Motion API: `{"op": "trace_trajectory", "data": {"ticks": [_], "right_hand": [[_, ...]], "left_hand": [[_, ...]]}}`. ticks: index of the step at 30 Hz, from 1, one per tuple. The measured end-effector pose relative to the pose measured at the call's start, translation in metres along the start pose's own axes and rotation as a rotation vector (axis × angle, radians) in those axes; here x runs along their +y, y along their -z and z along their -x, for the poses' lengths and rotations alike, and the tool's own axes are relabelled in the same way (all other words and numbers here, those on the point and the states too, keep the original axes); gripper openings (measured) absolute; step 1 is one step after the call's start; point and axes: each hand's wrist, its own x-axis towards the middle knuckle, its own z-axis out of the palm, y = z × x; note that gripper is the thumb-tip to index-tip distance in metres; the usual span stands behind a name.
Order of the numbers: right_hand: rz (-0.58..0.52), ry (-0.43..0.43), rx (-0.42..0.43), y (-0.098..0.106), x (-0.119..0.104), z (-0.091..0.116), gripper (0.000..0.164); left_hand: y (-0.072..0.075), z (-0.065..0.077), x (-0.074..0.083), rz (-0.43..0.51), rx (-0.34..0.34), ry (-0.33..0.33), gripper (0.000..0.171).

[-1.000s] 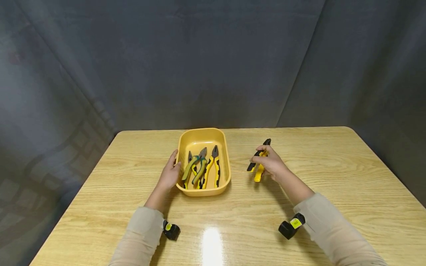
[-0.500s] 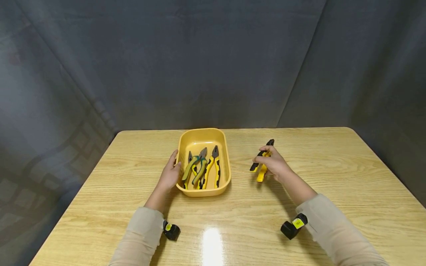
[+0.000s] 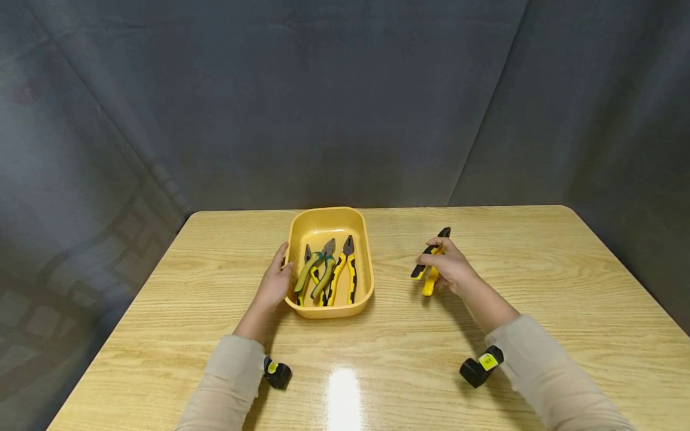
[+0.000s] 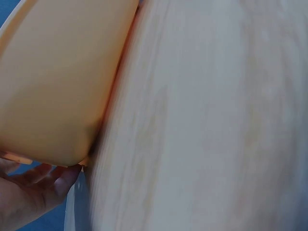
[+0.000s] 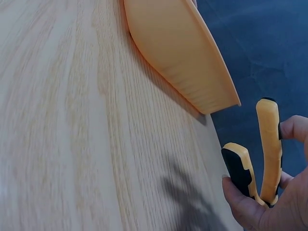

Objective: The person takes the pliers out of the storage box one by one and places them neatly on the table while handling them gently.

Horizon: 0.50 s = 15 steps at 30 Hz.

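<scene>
My right hand point(image 3: 453, 268) holds a pair of pliers point(image 3: 431, 269) with black-and-yellow handles, above the table right of the bin. The handles are spread apart and the dark head points away. In the right wrist view, the handles point(image 5: 270, 144) show between thumb and fingers. My left hand point(image 3: 275, 283) holds the left wall of a yellow plastic bin point(image 3: 329, 312), thumb at the rim. Inside lie green-handled pliers point(image 3: 326, 275), yellow-and-black pliers point(image 3: 336, 278) at the right, and dark-nosed pliers point(image 3: 308, 254) partly hidden under the green pair. In the left wrist view, fingers point(image 4: 62, 185) touch the bin's outside.
The wooden table point(image 3: 366, 365) carries the bin near its far edge, left of centre. A dark grey curtain point(image 3: 345, 108) hangs behind the table and at both sides. Each wrist wears a small black camera, such as the right camera point(image 3: 477, 371).
My right hand has moved slightly to the right with the pliers, away from the bin. The left hand, the bin and the pliers inside it stay put.
</scene>
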Motion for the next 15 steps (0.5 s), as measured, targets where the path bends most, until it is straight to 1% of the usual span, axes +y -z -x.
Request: {"op": "trace_trajectory", "data": {"ticks": [6,15], "right_hand": [[0.02,-0.004,0.005,0.0037,0.0042,-0.0028,0.063],[0.003,-0.014,0.018,0.0095,0.0074,-0.0035,0.063]], "left_hand": [[-0.0001,0.0009,0.0001,-0.004,0.005,-0.007,0.05],[0.0005,0.0002,-0.0007,-0.008,-0.001,-0.001,0.05]]}}
